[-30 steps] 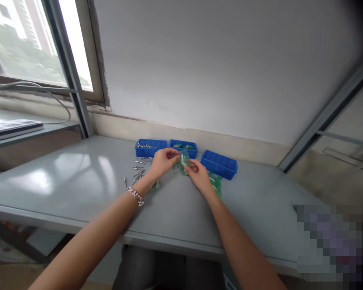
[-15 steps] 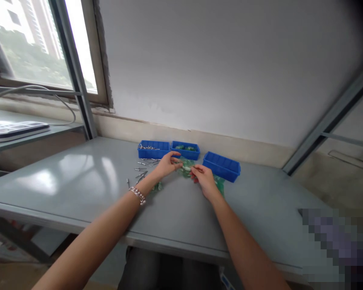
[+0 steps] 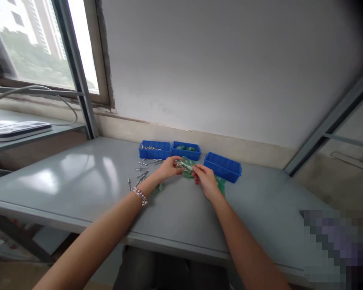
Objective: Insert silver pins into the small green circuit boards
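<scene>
Both hands are on a small green see-through plastic bag (image 3: 188, 165), held up over the table in front of the bins. My left hand (image 3: 168, 168) grips its left side with curled fingers; shiny slim metal pieces show beside the fingertips, whether inside the bag or at its mouth I cannot tell. My right hand (image 3: 206, 179) pinches the bag's right side between thumb and fingers. Something red shows under the right fingers, too hidden to name. Several slim metal pins, perhaps rivets (image 3: 142, 176), lie loose left of my left hand.
Along the back stand a blue bin (image 3: 155, 150) with metal pins, a blue bin (image 3: 186, 150) with green bags, and a third blue bin (image 3: 222, 166). More green plastic (image 3: 220, 185) lies behind my right wrist, and another green bag (image 3: 159, 187) by my left forearm.
My left fingers have closed in at the left side of the bag, where metal pieces now show. My right hand keeps its pinch, nearly still.
</scene>
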A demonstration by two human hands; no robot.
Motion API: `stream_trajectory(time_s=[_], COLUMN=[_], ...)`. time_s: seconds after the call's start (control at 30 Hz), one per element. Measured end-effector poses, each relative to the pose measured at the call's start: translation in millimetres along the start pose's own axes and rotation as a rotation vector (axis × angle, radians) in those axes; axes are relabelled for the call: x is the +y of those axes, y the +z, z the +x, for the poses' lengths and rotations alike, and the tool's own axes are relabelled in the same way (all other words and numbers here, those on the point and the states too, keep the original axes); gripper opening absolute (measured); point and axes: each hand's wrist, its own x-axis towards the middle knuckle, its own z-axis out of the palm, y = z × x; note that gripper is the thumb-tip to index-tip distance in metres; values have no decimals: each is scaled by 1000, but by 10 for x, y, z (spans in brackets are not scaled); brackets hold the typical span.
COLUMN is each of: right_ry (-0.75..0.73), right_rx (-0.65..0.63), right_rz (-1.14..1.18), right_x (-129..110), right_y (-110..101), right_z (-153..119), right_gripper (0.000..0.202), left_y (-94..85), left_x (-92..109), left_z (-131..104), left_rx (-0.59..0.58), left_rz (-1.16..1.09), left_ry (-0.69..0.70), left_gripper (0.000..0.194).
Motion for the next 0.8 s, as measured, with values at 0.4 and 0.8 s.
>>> stream_trajectory(time_s=[0.4,0.8], right_ry=[-30,16], right_rx=[-14,-49], right_rz=[-19,-10], right_x=[3,24], right_y=[5,5], right_z=[4,17], right_gripper=[26,32], left_y=[-26,-24], left_x=[11,15], left_z=[-17,-24], left_rx=[-25,-15], left_rz=[77,114], left_ry=[40,36], left_gripper=[18,12])
